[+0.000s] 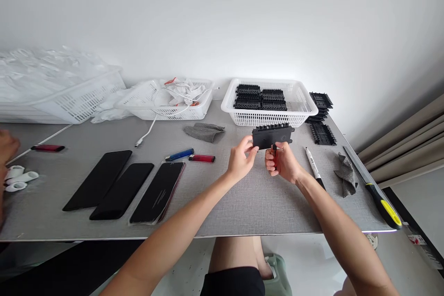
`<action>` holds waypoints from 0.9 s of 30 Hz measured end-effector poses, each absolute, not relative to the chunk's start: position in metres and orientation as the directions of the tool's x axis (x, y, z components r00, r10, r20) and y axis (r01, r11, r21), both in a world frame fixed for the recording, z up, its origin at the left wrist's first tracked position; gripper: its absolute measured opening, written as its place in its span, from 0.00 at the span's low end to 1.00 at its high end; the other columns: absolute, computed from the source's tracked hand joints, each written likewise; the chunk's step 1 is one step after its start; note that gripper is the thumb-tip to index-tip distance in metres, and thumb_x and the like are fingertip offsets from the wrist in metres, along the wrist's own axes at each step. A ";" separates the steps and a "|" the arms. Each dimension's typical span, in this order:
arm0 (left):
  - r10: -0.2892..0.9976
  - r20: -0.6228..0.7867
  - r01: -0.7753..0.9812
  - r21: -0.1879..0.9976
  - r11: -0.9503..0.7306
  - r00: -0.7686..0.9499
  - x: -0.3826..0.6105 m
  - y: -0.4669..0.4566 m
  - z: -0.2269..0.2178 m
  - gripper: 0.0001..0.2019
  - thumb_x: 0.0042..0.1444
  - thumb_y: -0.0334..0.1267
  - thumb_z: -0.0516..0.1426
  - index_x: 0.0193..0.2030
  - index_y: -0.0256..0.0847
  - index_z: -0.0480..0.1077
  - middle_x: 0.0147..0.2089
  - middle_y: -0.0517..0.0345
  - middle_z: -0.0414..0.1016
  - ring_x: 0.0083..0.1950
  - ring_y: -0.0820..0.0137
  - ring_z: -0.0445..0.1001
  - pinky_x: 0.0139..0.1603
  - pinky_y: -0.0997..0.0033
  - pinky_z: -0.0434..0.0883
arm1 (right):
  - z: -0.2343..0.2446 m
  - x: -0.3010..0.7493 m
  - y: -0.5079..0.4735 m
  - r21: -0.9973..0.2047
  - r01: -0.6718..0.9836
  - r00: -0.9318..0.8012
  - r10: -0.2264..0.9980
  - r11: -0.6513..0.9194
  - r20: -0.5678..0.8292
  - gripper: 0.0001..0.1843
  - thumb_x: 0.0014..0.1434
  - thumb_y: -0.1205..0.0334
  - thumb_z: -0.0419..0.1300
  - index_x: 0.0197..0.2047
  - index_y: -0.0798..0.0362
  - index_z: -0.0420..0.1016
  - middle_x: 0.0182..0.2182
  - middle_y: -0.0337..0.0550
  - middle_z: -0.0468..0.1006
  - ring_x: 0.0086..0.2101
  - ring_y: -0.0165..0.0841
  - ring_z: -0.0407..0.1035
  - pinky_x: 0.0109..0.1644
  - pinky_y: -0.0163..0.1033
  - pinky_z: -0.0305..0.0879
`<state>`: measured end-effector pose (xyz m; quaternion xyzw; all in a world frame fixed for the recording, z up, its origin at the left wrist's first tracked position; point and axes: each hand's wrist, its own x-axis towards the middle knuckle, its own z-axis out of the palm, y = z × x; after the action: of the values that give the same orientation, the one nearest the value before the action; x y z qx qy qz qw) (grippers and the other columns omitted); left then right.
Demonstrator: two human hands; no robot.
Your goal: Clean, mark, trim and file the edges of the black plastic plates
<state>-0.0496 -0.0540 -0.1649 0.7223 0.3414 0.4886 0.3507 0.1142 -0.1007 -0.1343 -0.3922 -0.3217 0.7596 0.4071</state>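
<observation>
A flat black plastic part [272, 137], with a row of knobs along its top edge, is held upright above the table. My left hand [240, 159] pinches its lower left corner between thumb and fingers. Just under the part's lower edge, my right hand [285, 163] is closed round a small reddish lighter [275, 159], mostly hidden by the fingers. Behind them, a white basket [270, 118] contains several similar black parts [248, 97]. More of these parts [322, 134] lie stacked to the basket's right.
Blue [179, 154] and red [201, 158] lighters lie near three dark phones [157, 193]. Grey cloths [204, 132], a marker [314, 164] and a yellow-black-handled file [383, 206] are on the table. Baskets with white items [166, 113] stand left; another person's hand [7, 145] shows at far left.
</observation>
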 end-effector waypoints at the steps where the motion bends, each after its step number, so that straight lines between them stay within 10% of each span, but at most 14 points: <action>1: 0.846 0.459 0.144 0.850 -0.507 0.273 -0.051 -0.052 -0.166 0.13 0.61 0.46 0.56 0.49 0.42 0.67 0.34 0.56 0.79 0.34 0.66 0.78 0.40 0.65 0.76 | -0.132 0.118 -0.100 -0.813 -0.379 -0.335 0.884 -0.443 -0.325 0.19 0.54 0.41 0.47 0.25 0.49 0.53 0.21 0.33 0.50 0.21 0.27 0.43 0.22 0.32 0.39; 27: 0.875 0.433 0.102 0.881 -0.462 0.215 -0.054 -0.046 -0.170 0.15 0.59 0.50 0.58 0.47 0.43 0.67 0.31 0.59 0.76 0.34 0.68 0.76 0.35 0.68 0.75 | -0.133 0.131 -0.095 -0.848 -0.360 -0.148 0.921 -0.390 -0.361 0.15 0.52 0.46 0.48 0.26 0.48 0.52 0.21 0.33 0.50 0.21 0.28 0.42 0.21 0.34 0.39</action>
<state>-0.0537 -0.0459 -0.1699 0.6828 0.3577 0.5143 0.3759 0.1312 -0.0954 -0.1329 -0.4617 -0.3036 0.6941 0.4614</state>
